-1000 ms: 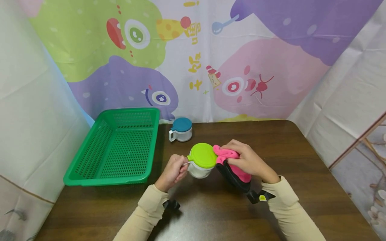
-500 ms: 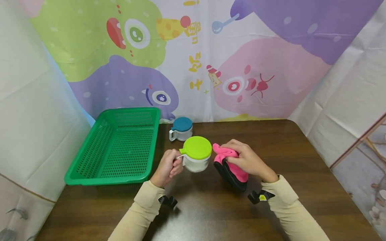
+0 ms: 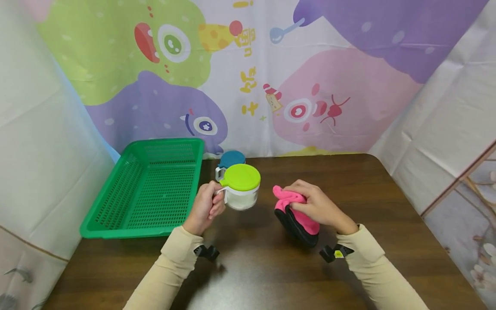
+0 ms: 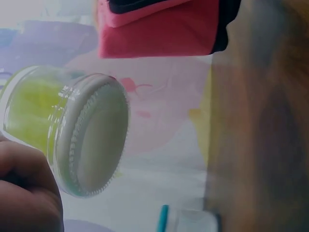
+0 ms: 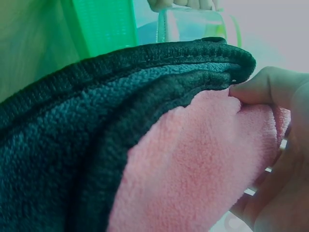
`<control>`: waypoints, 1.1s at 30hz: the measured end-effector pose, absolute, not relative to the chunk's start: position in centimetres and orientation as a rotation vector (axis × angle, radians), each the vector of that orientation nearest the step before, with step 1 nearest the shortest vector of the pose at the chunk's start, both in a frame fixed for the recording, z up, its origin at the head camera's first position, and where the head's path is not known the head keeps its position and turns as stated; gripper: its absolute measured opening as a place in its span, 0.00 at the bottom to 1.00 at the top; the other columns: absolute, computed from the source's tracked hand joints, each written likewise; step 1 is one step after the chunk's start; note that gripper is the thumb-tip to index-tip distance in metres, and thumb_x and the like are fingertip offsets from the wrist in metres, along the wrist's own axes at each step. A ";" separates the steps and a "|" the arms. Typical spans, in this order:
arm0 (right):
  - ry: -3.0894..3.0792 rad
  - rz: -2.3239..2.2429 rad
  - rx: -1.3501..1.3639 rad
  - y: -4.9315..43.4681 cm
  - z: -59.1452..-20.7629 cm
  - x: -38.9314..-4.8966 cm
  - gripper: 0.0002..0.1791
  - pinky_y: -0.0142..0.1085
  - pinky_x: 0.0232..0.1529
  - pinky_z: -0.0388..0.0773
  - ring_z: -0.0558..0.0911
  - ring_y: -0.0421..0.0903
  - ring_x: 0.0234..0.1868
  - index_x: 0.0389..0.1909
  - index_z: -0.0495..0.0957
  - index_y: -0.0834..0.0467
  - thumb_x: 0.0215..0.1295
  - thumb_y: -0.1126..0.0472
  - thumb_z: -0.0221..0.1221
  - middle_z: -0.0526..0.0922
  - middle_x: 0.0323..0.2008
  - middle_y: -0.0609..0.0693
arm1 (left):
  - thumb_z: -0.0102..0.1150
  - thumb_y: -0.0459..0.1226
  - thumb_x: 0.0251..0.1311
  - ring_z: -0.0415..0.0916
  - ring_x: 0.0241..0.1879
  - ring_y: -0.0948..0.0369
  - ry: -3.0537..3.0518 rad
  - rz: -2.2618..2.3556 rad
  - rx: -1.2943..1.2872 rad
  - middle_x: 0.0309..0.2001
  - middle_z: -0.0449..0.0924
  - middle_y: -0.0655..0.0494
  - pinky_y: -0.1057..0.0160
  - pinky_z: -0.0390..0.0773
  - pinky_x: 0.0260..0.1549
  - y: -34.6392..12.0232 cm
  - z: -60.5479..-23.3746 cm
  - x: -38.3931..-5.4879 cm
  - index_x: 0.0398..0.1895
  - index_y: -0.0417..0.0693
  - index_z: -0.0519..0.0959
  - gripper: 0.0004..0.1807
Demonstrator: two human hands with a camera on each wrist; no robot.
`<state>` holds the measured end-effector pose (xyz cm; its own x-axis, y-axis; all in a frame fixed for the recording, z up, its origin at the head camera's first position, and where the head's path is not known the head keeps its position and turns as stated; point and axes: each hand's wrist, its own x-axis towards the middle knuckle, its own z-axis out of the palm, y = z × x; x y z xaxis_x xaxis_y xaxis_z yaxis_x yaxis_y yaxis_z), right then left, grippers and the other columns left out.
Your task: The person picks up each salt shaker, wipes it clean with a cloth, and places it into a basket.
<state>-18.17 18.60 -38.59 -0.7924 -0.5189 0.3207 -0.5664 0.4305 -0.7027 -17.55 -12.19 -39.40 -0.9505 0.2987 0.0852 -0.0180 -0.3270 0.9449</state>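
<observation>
Mid-frame, a lime-lidded cup (image 3: pixel 242 185) is gripped by left hand (image 3: pixel 205 204), blue-lidded cup (image 3: pixel 232 157) partly blocked behind; cloth (image 3: pixel 304 219) pinched by right hand (image 3: pixel 318 204).

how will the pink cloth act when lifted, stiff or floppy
The cloth is probably floppy: it bends into folds in the right hand. Its fuzzy surface should make it less apt to slip. Being soft fabric, it likely won't roll.

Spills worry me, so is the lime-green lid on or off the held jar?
On: the head view shows the lime-green lid covering the top of the jar that the left hand holds.
</observation>
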 end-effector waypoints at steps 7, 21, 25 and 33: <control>-2.593 1.294 0.981 18.7 -38.5 -18.2 0.18 0.30 0.33 0.73 0.73 0.39 0.35 0.49 0.82 0.58 0.55 0.71 0.60 0.81 0.40 0.50 | 0.34 0.36 0.63 0.55 0.01 0.68 1.688 2.428 0.375 0.02 0.60 0.65 0.71 0.55 0.07 -13.6 -37.7 -17.9 0.06 0.54 0.59 0.24; -2.589 1.274 0.951 18.9 -38.4 -18.1 0.19 0.30 0.33 0.73 0.73 0.40 0.35 0.50 0.81 0.59 0.55 0.71 0.61 0.81 0.42 0.52 | 0.30 0.34 0.64 0.55 0.01 0.69 1.618 2.488 0.377 0.02 0.60 0.65 0.68 0.48 0.06 -16.1 -36.0 -19.2 0.06 0.56 0.59 0.25; -2.606 1.291 0.941 19.0 -38.5 -18.2 0.19 0.30 0.33 0.73 0.73 0.40 0.35 0.50 0.81 0.59 0.56 0.71 0.61 0.80 0.42 0.52 | 0.29 0.34 0.65 0.54 0.01 0.68 1.636 2.503 0.329 0.02 0.60 0.64 0.63 0.41 0.10 -17.1 -35.7 -19.5 0.07 0.55 0.58 0.25; -2.635 1.306 0.921 19.4 -38.6 -18.2 0.19 0.30 0.31 0.74 0.73 0.41 0.34 0.50 0.81 0.59 0.55 0.71 0.61 0.80 0.41 0.51 | 0.28 0.35 0.67 0.57 0.04 0.66 1.733 2.479 0.277 0.04 0.61 0.62 0.68 0.53 0.07 -19.0 -34.9 -20.4 0.08 0.51 0.60 0.26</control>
<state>-18.21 19.42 -38.56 -0.8198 -0.4853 0.3040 -0.5358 0.4626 -0.7063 -20.43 -18.97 -34.86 -0.9780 0.1887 0.0892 0.0188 -0.3456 0.9382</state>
